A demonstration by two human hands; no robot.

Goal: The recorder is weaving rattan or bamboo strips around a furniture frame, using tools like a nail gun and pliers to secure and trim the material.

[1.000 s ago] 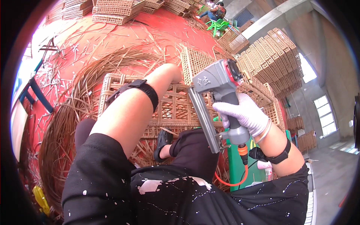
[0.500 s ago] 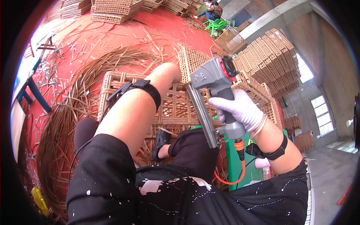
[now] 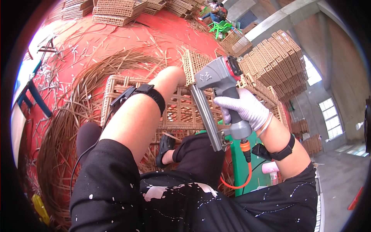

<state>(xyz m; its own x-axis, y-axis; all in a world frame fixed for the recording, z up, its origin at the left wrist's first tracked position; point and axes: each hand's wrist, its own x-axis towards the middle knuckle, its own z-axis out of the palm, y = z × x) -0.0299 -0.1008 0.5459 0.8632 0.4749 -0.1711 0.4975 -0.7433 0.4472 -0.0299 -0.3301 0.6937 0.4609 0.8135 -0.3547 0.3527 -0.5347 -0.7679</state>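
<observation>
My right hand (image 3: 245, 110), in a white knit glove, is closed around the handle of a grey pneumatic stapler (image 3: 216, 73). The tool's long metal magazine (image 3: 206, 118) slants down toward my lap, and an orange air hose (image 3: 249, 174) hangs from the handle's base. Its head sits against the upright side of a woven rattan basket (image 3: 193, 63). My bare left hand (image 3: 178, 75) reaches to that same side, left of the stapler; its fingers are hidden behind the weave. The basket's open lattice (image 3: 176, 110) lies before my knees.
Long rattan strips (image 3: 73, 104) lie coiled and scattered on the red floor (image 3: 127, 38). Stacked baskets (image 3: 272, 62) stand at the right, more baskets (image 3: 116, 9) at the far left. A green stool (image 3: 247, 162) is beside my right leg. A person (image 3: 219, 13) sits at the far back.
The stapler and my right hand have shifted slightly left and up. My left hand stays at the basket's side.
</observation>
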